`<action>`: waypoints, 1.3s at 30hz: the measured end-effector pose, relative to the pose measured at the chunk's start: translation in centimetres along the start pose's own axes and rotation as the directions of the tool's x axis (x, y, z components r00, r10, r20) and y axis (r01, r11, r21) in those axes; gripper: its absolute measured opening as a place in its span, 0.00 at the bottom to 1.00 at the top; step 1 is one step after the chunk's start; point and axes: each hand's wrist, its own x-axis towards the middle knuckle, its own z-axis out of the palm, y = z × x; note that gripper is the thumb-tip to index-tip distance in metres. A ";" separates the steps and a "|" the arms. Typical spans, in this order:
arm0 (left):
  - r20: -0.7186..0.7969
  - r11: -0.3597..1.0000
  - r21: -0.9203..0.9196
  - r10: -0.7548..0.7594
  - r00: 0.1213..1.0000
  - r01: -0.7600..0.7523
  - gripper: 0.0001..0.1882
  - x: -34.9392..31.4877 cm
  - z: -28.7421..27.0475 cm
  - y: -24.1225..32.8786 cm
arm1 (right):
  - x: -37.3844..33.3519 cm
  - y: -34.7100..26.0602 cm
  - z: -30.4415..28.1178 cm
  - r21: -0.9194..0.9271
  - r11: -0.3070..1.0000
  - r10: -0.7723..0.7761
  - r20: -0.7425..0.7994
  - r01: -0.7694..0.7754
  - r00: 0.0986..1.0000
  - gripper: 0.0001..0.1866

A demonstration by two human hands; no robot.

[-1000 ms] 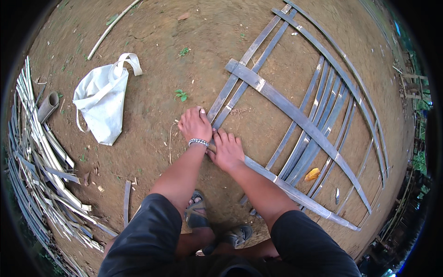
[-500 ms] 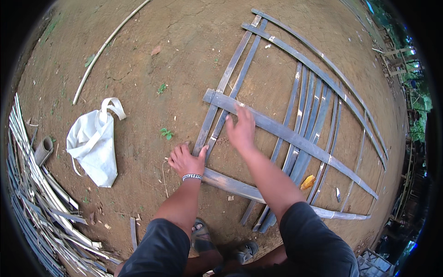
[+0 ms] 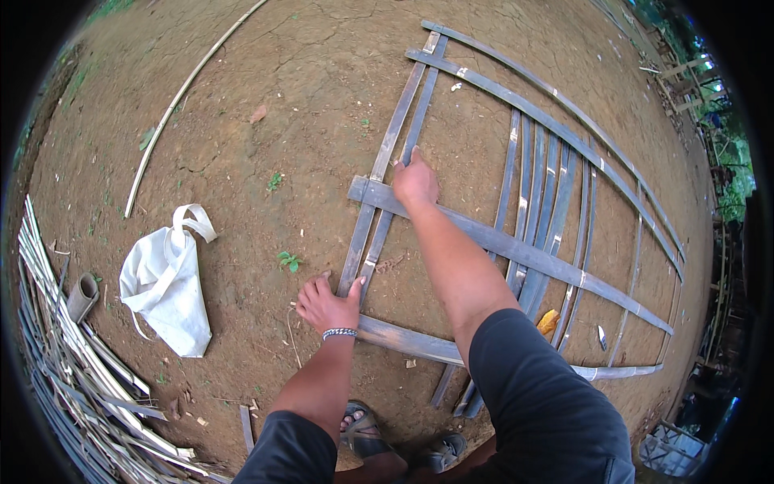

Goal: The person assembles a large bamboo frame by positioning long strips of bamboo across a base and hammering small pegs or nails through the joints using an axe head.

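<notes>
A lattice of dark, flat bamboo slats lies on the ground in front of me. My right hand is closed around the inner slat of the left-hand pair, just beyond the middle crosspiece. At the lattice's near-left corner rests my left hand, fingers spread, its thumb on the lower end of that slat. The outer slat passes beside this hand, and the near crosspiece starts at its right side. Part of the near crosspiece is hidden by my right arm.
A white cloth bag lies at left, beside a heap of split bamboo strips and a short bamboo tube. Far left is a long pale strip. A knife-like object and a yellow leaf lie at right.
My right hand has moved away from me past the middle crosspiece and closed on the inner slat. My left hand stays at the near-left corner. The view has shifted slightly.
</notes>
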 end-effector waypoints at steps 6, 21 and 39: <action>0.017 1.000 0.027 -0.008 1.000 0.007 0.41 0.0 0.1 0.0 | -0.2 0.2 0.5 -0.002 1.000 -0.019 -0.048 0.019 0.999 0.33; 0.036 0.999 -0.011 -0.038 0.999 0.038 0.41 0.0 -0.2 0.3 | -0.1 0.6 0.7 -0.008 1.000 -0.030 -0.063 0.030 0.998 0.32; -0.021 1.000 0.000 0.014 1.000 -0.014 0.39 0.3 0.3 -0.1 | -2.2 -1.4 0.6 -0.432 0.796 -0.341 0.261 0.425 0.903 0.36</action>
